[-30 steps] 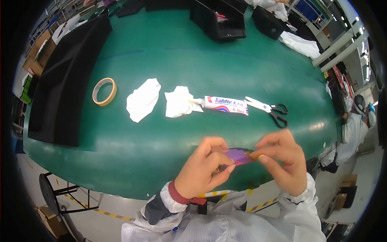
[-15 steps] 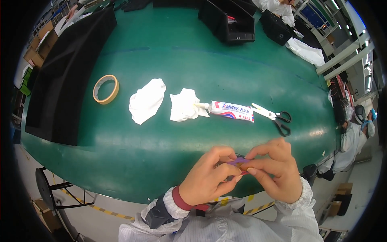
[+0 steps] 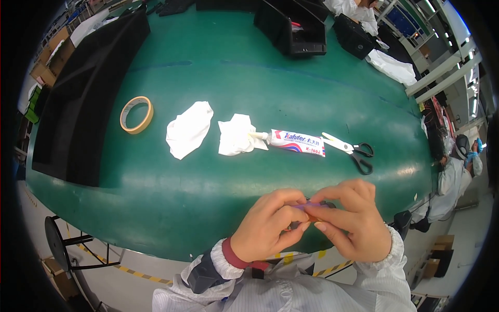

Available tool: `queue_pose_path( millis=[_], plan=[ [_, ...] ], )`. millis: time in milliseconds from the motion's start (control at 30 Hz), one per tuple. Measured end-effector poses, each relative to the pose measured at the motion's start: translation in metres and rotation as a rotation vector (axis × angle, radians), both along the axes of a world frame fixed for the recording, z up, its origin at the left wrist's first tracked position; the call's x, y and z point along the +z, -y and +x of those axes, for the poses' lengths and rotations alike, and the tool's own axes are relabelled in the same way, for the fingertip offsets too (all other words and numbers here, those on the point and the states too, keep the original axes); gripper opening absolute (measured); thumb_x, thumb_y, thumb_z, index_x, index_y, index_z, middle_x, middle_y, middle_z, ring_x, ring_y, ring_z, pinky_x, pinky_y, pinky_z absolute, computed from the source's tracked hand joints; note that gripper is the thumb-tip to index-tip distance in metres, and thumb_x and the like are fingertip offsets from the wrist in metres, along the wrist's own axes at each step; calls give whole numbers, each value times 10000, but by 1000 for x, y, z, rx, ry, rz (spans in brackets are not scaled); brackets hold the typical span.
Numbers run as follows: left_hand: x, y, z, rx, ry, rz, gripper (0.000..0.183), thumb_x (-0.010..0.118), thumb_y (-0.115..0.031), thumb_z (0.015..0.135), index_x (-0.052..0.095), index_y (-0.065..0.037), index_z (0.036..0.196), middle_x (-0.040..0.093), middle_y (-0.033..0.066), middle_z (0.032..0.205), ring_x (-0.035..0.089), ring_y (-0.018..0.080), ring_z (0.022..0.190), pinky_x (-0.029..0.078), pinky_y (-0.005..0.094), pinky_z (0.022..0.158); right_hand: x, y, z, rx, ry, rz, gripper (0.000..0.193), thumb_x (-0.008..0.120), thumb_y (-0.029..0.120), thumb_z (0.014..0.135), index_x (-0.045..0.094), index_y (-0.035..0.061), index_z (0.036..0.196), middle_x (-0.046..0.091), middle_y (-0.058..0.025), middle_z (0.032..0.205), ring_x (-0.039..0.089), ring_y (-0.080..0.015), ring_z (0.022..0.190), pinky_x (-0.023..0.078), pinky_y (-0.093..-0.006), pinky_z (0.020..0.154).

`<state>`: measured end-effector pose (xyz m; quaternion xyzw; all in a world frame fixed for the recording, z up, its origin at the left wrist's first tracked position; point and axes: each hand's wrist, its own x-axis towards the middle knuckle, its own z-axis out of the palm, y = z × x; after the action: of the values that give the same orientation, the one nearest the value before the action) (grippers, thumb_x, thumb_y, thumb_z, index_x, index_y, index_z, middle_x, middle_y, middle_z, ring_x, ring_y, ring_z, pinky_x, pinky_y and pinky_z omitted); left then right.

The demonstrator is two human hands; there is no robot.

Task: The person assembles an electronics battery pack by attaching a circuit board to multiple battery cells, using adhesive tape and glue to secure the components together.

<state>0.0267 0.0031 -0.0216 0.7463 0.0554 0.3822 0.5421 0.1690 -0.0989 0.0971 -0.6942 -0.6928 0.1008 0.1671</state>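
Close to the table's front edge, my left hand point(image 3: 273, 221) and my right hand point(image 3: 353, 218) meet with fingers closed on one small part point(image 3: 312, 206). It shows purple on top, with an amber strip and a dark piece beside it; my fingers cover most of it, so its kind is unclear. Beyond my hands lies a white glue tube point(image 3: 296, 143), its nozzle resting on a crumpled white cloth point(image 3: 236, 136). To the tube's right are black-handled scissors point(image 3: 353, 149) with their blades pointing toward it.
A second white cloth point(image 3: 189, 130) and a roll of yellow tape point(image 3: 136, 115) lie to the left. A long black foam block point(image 3: 86, 104) lines the left edge. Black bins point(image 3: 306, 44) stand at the back, where a person in white sits. A stool point(image 3: 57, 242) is at lower left.
My fingers shift slightly on the small part, and its purple and amber portions show at a different angle. The things on the table stay in place.
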Motion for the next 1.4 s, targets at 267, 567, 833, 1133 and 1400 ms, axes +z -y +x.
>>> queue_pose_path(
  millis=[267, 567, 833, 1133, 1400],
  plan=[
    [0, -1, 1, 13, 9, 32, 213, 690, -53, 794, 540, -81, 942, 543, 93, 1099, 583, 262, 798, 448, 368, 718, -2, 7, -5, -26, 41, 57, 216, 745, 119, 716, 728, 105, 932, 636, 37, 1047, 511, -186, 891, 304, -355, 816],
    [3, -2, 2, 16, 40, 71, 226, 682, -29, 787, 533, -91, 945, 584, 62, 1088, 535, 274, 786, 432, 363, 712, -9, 11, -9, -42, 79, 120, 169, 747, 115, 724, 713, 98, 888, 684, 50, 1010, 528, -171, 840, 291, -339, 766],
    [1, -1, 2, 2, 43, -30, 296, 682, -32, 794, 502, -84, 1023, 585, 88, 1047, 540, 308, 843, 438, 374, 742, -11, 11, -11, -44, 29, 126, 144, 749, 87, 719, 688, 91, 849, 693, 34, 1006, 555, -154, 820, 296, -330, 763],
    [0, -1, 1, 3, -14, 13, 280, 669, -16, 815, 482, -53, 1019, 554, 128, 1013, 554, 293, 894, 446, 360, 793, -21, 15, -16, -80, 82, 165, 165, 757, 95, 710, 696, 89, 863, 695, 40, 994, 556, -148, 800, 282, -336, 771],
    [-2, 3, 3, 25, -11, 0, 280, 671, -40, 820, 476, -44, 1020, 552, 141, 1021, 554, 322, 896, 442, 393, 791, -47, 25, -22, -126, 201, 378, 227, 753, 100, 692, 719, 99, 916, 702, 42, 1041, 550, -131, 779, 254, -313, 813]
  ],
)
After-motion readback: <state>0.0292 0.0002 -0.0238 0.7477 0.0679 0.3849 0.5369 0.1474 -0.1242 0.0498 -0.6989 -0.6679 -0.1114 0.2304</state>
